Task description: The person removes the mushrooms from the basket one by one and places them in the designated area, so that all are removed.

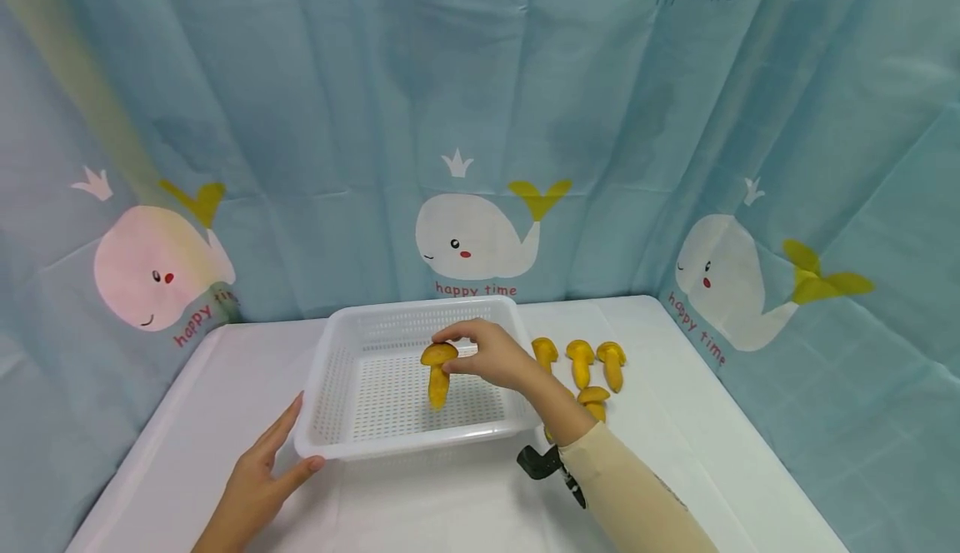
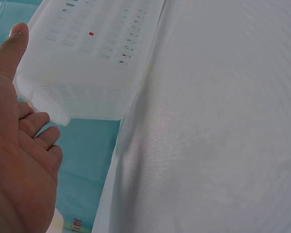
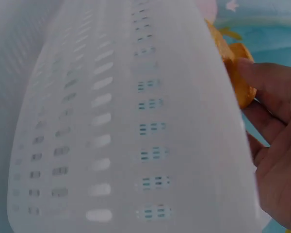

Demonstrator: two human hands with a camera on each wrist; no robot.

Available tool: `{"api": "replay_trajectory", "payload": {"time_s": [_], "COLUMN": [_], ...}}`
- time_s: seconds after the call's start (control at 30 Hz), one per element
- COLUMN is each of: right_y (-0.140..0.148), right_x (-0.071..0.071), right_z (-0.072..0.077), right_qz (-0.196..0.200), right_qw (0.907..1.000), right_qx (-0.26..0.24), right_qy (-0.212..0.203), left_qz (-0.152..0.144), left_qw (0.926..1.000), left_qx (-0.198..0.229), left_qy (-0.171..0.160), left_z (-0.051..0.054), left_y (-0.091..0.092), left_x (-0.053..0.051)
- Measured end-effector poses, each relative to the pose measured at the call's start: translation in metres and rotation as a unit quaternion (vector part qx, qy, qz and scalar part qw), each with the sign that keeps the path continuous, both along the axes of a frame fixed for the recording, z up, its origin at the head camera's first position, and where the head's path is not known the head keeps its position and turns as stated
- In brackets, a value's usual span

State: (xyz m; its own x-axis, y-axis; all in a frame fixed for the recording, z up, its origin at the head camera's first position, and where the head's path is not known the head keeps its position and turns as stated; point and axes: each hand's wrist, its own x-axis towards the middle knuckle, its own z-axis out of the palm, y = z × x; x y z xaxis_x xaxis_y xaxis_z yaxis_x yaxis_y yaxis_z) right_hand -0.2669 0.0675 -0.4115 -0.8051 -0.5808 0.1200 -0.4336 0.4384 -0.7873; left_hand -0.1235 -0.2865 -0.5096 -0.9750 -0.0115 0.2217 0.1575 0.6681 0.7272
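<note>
A yellow mushroom (image 1: 438,376) with a rounded cap hangs upright over the white plastic basket (image 1: 405,446). My right hand (image 1: 487,357) pinches it between thumb and fingers near the cap. Seen from the right wrist, the mushroom (image 3: 242,87) shows partly past the basket's rim, in the fingers. At the basket's near left corner is my left hand (image 1: 258,474), its index finger straight along the side and its thumb by the front rim. The left wrist view shows the thumb extended beside the basket wall (image 2: 87,97) and the other fingers loosely bent; whether they touch it I cannot tell.
To the right of the basket several more yellow mushrooms (image 1: 611,366) lie on the white table (image 1: 675,420), some partly behind my right forearm. A black device (image 1: 542,461) sits at the right wrist. Blue curtains (image 1: 337,120) with whale prints surround the table.
</note>
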Motion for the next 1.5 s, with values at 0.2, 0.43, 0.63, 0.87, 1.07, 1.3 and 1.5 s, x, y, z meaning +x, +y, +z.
{"api": "replay_trajectory", "payload": {"time_s": [0.2,0.43,0.63,0.87,1.07,1.3,1.5], "right_y": [0.015,0.033,0.051,0.068,0.085,0.106,0.124], "right_x": [0.007,0.013,0.019,0.026,0.034,0.041,0.044], "right_z": [0.003,0.001,-0.002,-0.002,0.001,-0.001,-0.005], "right_qz": [-0.012,-0.031,-0.056,-0.074,-0.091,-0.116,-0.12], "right_qw": [0.9996,0.9986,0.9968,0.9954,0.9929,0.9897,0.989], "right_qx": [-0.002,-0.028,-0.038,-0.057,-0.072,-0.074,-0.079], "right_qy": [0.024,0.033,0.042,0.024,0.026,0.038,0.037], "left_qz": [-0.004,0.0,-0.001,-0.003,-0.007,-0.007,0.0], "left_qw": [0.9999,1.0,1.0,1.0,1.0,0.9999,0.9999], "left_qx": [-0.005,-0.006,-0.004,0.002,0.002,-0.003,-0.008], "left_qy": [0.011,0.001,-0.007,0.001,0.003,0.01,0.007], "left_z": [0.0,0.002,0.004,0.003,0.004,0.003,0.0], "left_y": [0.0,0.001,0.001,-0.001,0.0,0.0,0.0], "left_x": [0.001,0.001,0.001,0.001,0.002,0.001,0.0]}}
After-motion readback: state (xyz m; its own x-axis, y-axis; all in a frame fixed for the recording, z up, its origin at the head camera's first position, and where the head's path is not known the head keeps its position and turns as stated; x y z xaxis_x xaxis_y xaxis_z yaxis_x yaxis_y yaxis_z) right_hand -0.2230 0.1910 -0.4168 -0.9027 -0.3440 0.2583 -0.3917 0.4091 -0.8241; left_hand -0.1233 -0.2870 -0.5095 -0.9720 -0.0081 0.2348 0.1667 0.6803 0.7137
